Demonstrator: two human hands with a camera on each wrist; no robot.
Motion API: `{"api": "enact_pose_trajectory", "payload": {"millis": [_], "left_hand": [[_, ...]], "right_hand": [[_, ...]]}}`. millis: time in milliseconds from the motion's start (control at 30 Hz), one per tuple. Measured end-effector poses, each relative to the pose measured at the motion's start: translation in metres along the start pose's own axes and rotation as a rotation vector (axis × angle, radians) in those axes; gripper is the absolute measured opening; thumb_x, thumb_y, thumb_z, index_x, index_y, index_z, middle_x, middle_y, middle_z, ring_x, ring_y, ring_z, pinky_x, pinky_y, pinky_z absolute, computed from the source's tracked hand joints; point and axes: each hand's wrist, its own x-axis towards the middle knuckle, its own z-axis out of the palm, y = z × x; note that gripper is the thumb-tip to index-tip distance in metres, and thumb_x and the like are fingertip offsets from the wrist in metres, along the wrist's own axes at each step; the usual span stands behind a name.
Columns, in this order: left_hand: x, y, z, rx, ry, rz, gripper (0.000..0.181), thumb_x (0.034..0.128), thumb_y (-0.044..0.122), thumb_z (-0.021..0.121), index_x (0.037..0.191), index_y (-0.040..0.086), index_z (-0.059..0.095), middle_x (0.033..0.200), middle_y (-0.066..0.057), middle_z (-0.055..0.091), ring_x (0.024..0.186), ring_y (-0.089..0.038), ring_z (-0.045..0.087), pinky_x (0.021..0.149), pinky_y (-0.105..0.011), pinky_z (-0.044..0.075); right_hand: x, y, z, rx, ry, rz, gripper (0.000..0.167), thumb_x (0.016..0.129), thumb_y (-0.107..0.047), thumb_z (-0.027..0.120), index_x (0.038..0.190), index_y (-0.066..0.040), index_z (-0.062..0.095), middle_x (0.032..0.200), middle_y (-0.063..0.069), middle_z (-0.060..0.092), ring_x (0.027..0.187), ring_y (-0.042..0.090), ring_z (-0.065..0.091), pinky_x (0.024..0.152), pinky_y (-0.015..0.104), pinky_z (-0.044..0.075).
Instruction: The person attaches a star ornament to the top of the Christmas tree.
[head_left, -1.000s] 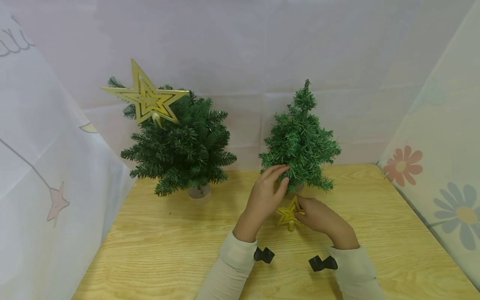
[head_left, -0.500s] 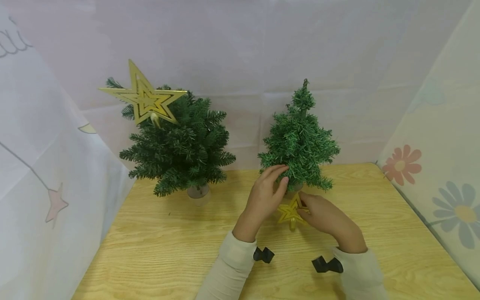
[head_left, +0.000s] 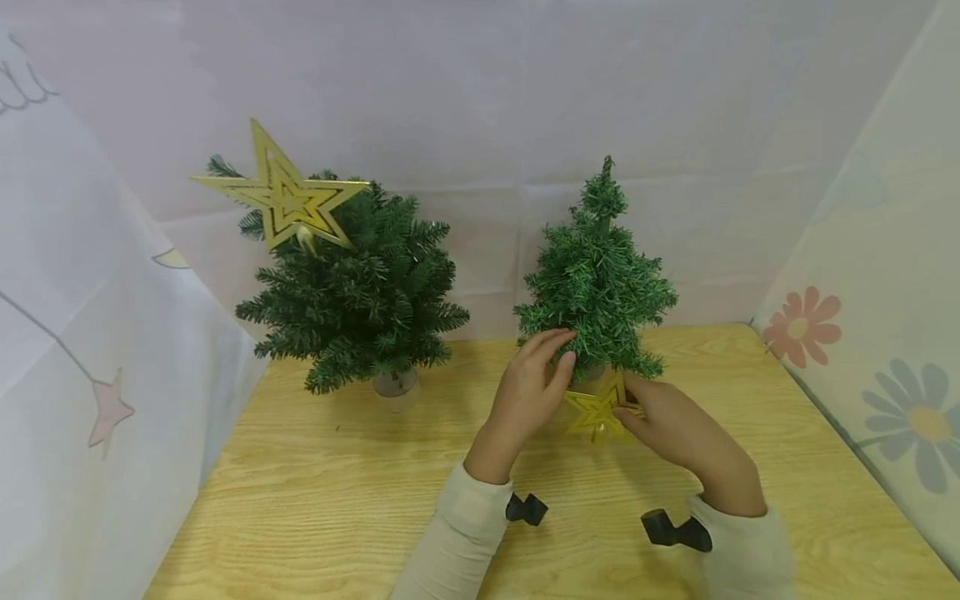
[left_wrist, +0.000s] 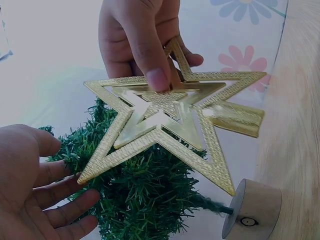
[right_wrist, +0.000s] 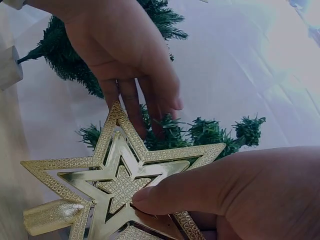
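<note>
My right hand (head_left: 684,429) pinches a gold star tree topper (head_left: 596,410) by one point, thumb across its front. The star's tubular socket (left_wrist: 237,120) points down toward the table in the head view. Behind it stands a small green artificial Christmas tree (head_left: 600,279), its tip bare. My left hand (head_left: 525,396) is at this tree's lower left branches; in the left wrist view its fingers (left_wrist: 75,207) are spread and loosely extended beside the greenery, gripping nothing visible. The star partly covers the tree's base in the head view, while the left wrist view shows the round wooden base (left_wrist: 255,212).
A wider, darker artificial tree (head_left: 367,292) stands at the left, with a larger gold star (head_left: 288,200) at its upper left. Both trees are on a wood-grain table (head_left: 337,500). Pale fabric (head_left: 465,92) hangs behind and at both sides.
My right hand has lifted the gold star a little and carried it rightward and slightly toward the tree. My left hand stays at the branches. The head view has shifted slightly.
</note>
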Motion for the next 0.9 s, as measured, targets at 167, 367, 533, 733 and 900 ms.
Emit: {"api": "enact_pose_trajectory", "payload": {"millis": [167,367,533,733,900], "left_hand": [[-0.001,0.000,-0.001,0.002,0.007,0.000,0.041,0.1049,0.040,0.042,0.140,0.022,0.054,0.143,0.005,0.047,0.131,-0.015,0.045,0.102,-0.041,0.044],[-0.001,-0.001,0.001,0.005,0.015,0.014,0.040,0.1049,0.038,0.043,0.140,0.022,0.054,0.142,0.005,0.048,0.130,-0.015,0.047,0.102,-0.041,0.044],[0.000,-0.002,0.002,0.011,0.018,0.023,0.039,0.1047,0.036,0.045,0.140,0.021,0.054,0.141,0.005,0.049,0.130,-0.014,0.046,0.102,-0.039,0.044],[0.000,-0.003,0.004,0.018,0.039,0.028,0.037,0.1040,0.033,0.048,0.138,0.022,0.056,0.139,0.005,0.051,0.128,-0.014,0.048,0.100,-0.037,0.046],[0.001,-0.005,0.007,0.020,0.072,0.041,0.034,0.1031,0.029,0.051,0.135,0.022,0.058,0.136,0.006,0.054,0.124,-0.013,0.052,0.096,-0.034,0.049]], "right_hand": [[-0.002,-0.001,-0.004,-0.009,0.012,-0.007,0.021,0.097,-0.016,0.063,0.117,-0.009,0.058,0.108,0.007,0.067,0.100,0.029,0.066,0.079,0.046,0.055],[-0.008,0.000,-0.010,-0.001,0.043,0.012,0.017,0.097,-0.016,0.063,0.112,-0.012,0.058,0.106,0.005,0.067,0.101,0.031,0.066,0.079,0.047,0.055],[-0.013,0.002,-0.017,0.013,0.086,0.018,0.013,0.097,-0.015,0.062,0.108,-0.013,0.056,0.099,0.001,0.066,0.094,0.025,0.067,0.075,0.043,0.056],[-0.018,0.000,-0.026,-0.013,0.111,0.042,0.009,0.098,-0.017,0.061,0.101,-0.013,0.053,0.083,-0.003,0.058,0.072,0.012,0.058,0.062,0.033,0.047],[-0.022,-0.002,-0.030,0.015,0.141,0.034,0.009,0.099,-0.017,0.059,0.105,-0.013,0.054,0.101,0.006,0.066,0.092,0.026,0.066,0.072,0.042,0.056]]}}
